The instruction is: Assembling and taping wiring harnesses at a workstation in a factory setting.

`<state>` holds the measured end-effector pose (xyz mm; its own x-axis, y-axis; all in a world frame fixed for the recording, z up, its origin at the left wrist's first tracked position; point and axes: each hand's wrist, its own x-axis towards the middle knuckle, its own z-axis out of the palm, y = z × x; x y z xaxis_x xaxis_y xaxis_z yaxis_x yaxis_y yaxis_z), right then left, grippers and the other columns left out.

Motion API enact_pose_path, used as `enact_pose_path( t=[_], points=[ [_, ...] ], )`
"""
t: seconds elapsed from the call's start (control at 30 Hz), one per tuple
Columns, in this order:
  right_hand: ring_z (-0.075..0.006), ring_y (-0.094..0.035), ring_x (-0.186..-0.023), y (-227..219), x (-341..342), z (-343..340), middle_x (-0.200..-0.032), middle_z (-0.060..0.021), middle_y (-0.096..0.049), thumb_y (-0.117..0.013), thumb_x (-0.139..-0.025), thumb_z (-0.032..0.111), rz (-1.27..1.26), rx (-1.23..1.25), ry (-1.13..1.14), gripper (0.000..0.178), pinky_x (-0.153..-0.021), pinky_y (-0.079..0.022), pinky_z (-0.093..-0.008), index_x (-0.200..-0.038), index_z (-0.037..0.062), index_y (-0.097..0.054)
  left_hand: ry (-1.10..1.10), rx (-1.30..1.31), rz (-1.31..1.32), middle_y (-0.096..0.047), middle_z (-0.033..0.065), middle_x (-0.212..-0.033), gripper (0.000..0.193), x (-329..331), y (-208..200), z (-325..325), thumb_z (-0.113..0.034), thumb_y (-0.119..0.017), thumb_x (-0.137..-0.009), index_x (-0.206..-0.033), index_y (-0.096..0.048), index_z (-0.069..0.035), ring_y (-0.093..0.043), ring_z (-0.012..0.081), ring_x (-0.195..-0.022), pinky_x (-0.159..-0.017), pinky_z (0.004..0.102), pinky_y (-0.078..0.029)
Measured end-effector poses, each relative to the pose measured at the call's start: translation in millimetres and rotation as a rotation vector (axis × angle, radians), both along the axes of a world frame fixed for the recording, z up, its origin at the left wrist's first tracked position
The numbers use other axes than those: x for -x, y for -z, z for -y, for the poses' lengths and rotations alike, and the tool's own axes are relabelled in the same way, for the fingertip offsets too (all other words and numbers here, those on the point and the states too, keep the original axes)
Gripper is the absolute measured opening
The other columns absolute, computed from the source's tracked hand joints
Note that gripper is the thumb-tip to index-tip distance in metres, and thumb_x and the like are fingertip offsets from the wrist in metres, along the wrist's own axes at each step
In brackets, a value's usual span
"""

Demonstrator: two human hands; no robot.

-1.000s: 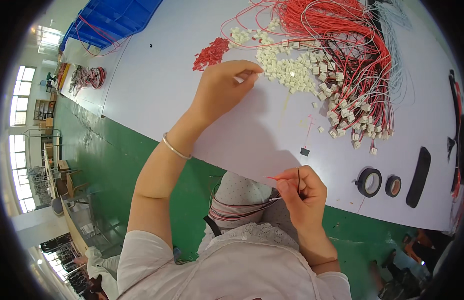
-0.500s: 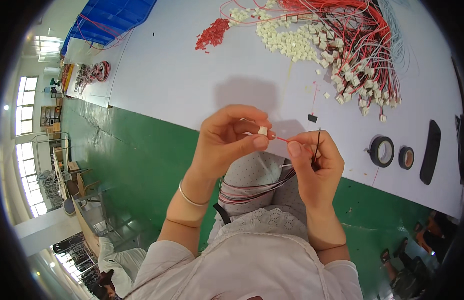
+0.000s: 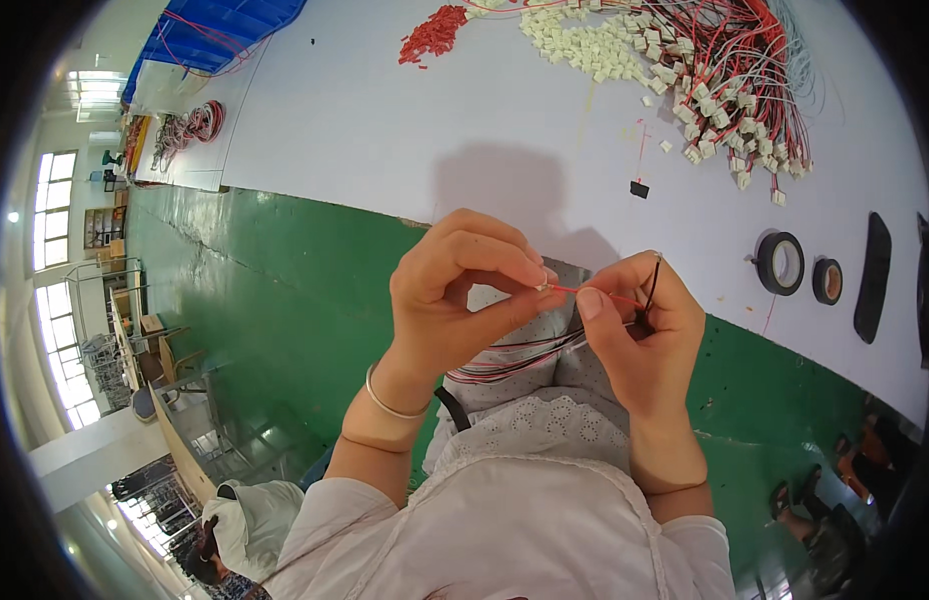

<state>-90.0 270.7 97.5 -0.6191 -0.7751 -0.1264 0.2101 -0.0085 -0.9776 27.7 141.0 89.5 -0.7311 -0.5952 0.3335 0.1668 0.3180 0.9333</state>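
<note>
My left hand (image 3: 475, 275) pinches a small white connector housing (image 3: 544, 287), mostly covered by the thumb and fingertips. A red wire (image 3: 567, 290) runs from that housing to my right hand (image 3: 640, 325), which grips it between thumb and forefinger. Whether the wire's end sits inside the housing is hidden by my fingers. A black wire (image 3: 654, 284) sticks up between the fingers of my right hand. Below my hands, more red, black and white wires (image 3: 515, 362) lie across my lap.
Loose white housings (image 3: 595, 48), small red pieces (image 3: 435, 35) and a bundle of wired connectors (image 3: 730, 120) cover the table's far side. At right lie two tape rolls (image 3: 782, 263) (image 3: 828, 281) and a black strip (image 3: 873, 278). A blue bin (image 3: 210, 35) stands far left.
The white housing has turned and now shows less between my left fingertips, with the red wire up against it. Both hands have shifted slightly right, and the view has tilted down.
</note>
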Motion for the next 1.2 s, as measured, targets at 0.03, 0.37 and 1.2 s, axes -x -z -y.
enact_pose_path(
  t=[0.03,0.37,1.2],
  points=[
    [0.0014,-0.037,-0.060,-1.8,0.2,-0.8,-0.069,0.0076,-0.050,-0.066,-0.086,-0.002,-0.001,-0.002,0.002,0.010,-0.052,-0.028,-0.0161,-0.084,0.0033,-0.058,0.002,-0.002,-0.001,-0.058,0.0089,-0.093,0.032,0.1,-1.4,-0.4,0.014,-0.080,-0.066,-0.086,-0.061,-0.003,-0.066,0.0151,-0.078,-0.069,0.0261,-0.061],
    [0.0019,-0.035,-0.057,-9.3,8.0,-5.3,-0.065,0.0087,-0.048,-0.068,-0.079,-0.006,-0.178,-0.094,-0.059,0.014,-0.050,-0.025,-0.0153,-0.079,0.0044,-0.058,0.009,0.189,0.034,-0.061,0.0085,-0.091,0.032,-3.4,-6.3,0.8,0.013,-0.082,-0.063,-0.084,-0.064,-0.004,-0.067,0.0151,-0.077,-0.065,0.0252,-0.060],
    [0.0025,-0.038,-0.056,-2.1,3.9,-11.4,-0.071,0.0070,-0.055,-0.071,-0.078,-0.005,-0.339,-0.029,0.036,0.014,-0.048,-0.028,-0.0147,-0.084,0.0045,-0.063,0.101,-0.347,0.172,-0.068,0.0091,-0.096,0.018,-14.7,-3.8,-8.6,-0.003,-0.067,-0.091,-0.107,-0.067,0.005,-0.067,0.0134,-0.088,-0.076,0.0252,-0.056]
  ],
)
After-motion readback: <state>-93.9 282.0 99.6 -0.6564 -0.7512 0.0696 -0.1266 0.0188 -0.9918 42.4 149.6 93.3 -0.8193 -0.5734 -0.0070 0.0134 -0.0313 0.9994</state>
